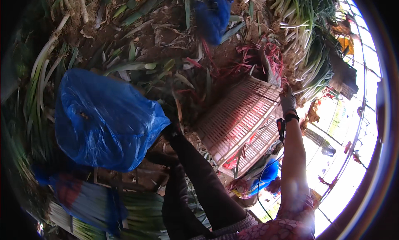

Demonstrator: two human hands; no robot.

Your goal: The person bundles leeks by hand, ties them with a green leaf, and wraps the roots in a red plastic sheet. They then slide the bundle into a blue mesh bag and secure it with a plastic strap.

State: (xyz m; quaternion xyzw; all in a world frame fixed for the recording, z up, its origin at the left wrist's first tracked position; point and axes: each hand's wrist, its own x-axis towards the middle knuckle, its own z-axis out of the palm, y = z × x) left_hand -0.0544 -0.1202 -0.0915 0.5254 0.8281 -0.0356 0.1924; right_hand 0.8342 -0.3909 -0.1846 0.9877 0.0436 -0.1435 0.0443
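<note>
My right hand [287, 101], in a pale glove with a dark band at the wrist, reaches out at the right. Its fingers are closed at a tangle of red plastic twine [273, 59], with strands at the fingertips. Just left of the hand, a pinkish slatted plastic crate [239, 119] stands tilted, and red material shows through its slats. A greyish strip [270, 69] lies among the twine beyond the crate's far corner. My left hand is out of the picture.
A large blue plastic-wrapped bundle [104, 119] sits left of my dark-clad legs [203, 177]. Leeks or green onions [297, 24] are heaped at the far right, more [139, 211] lie at near left. Leaf scraps litter the soil. A blue bag [214, 18] lies far ahead.
</note>
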